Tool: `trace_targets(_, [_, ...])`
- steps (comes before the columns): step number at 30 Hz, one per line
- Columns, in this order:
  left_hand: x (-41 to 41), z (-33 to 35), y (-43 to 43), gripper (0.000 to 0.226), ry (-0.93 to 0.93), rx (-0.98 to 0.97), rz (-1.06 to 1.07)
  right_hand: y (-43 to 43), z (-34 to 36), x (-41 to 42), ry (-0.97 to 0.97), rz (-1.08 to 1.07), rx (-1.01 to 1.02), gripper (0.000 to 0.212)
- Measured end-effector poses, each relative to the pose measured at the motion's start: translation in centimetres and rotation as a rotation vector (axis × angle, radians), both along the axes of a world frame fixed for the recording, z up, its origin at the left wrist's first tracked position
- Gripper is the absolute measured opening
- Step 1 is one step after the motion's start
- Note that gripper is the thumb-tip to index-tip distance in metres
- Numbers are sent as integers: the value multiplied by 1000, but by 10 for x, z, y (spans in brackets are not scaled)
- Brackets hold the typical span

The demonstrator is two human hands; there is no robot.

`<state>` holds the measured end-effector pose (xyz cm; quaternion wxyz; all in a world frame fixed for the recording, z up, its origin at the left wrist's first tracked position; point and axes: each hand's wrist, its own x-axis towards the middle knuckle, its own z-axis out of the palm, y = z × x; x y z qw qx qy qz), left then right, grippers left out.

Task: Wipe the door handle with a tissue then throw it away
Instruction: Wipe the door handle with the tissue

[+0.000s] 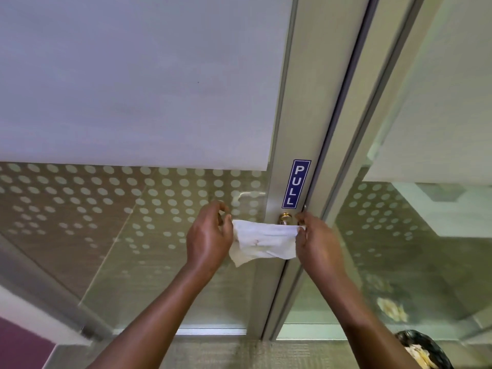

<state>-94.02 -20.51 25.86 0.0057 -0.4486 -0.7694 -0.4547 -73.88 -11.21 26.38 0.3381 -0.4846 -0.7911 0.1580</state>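
Both forearms reach up to the door: left hand (210, 233) and right hand (316, 238) each pinch an end of the tissue (263, 242), stretched just below the brass handle (285, 218). Risk: thin tissue may tear if pulled taut, or slip off the knob. Sticker (296, 184) reads "PULL". Bin (423, 350) sits lower right.

- An office or similar commercial interior, judging by its fittings: a glass door (165, 102) set in a brushed-aluminium frame (295, 129).
- Frosted film and a band of privacy dots (106, 193) cover the glazing, as on meeting-room partitions.
- A blue "PULL" sign (296, 184) is fixed above a brass knob (285, 218).
- A bin lined with a black bag (423, 350) stands at the lower right.
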Motion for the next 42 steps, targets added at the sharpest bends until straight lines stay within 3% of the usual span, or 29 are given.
trace_targets(3, [-8, 4, -3, 14, 117, 66, -61, -12, -9, -5, -52, 62, 261, 28])
trace_targets(5, [-13, 15, 3, 13, 247, 135, -131, -19, -17, -12, -104, 178, 319, 28])
trace_targets(10, [-25, 56, 39, 31, 850, 277, -368, -19, -41, -31, -339, 380, 331, 39])
trace_targets(13, [-32, 79, 67, 48, 1176, 292, -443, -14, -51, -40, -428, 372, 384, 36])
trace_targets(18, [-58, 86, 92, 64, 1465, 259, -386, -12, -56, -54, -424, 291, 449, 28])
trace_targets(23, [-65, 77, 104, 74, 1536, 288, -329, -27, -43, -94, -536, 188, 343, 38])
trace_targets(28, [-67, 74, 107, 76, 1531, 322, -339, -28, -21, -137, -551, 7, -63, 43])
trace_targets(30, [-67, 75, 108, 76, 1536, 333, -336, -24, -22, -147, -567, -21, -125, 44])
trace_targets(33, [-68, 75, 107, 76, 1529, 337, -346, -27, -20, -138, -542, 25, -49, 35])
trace_targets(35, [-67, 75, 106, 77, 1529, 335, -352, -35, -22, -120, -579, 93, 143, 23])
trace_targets(37, [-67, 76, 106, 77, 1538, 333, -356, -39, -35, -105, -576, 176, 310, 24])
trace_targets(39, [-68, 77, 107, 77, 1545, 339, -347, -36, -39, -98, -579, 272, 299, 34])
trace_targets(42, [-67, 78, 106, 75, 1548, 346, -341, -30, -27, -113, -546, 282, 163, 24])
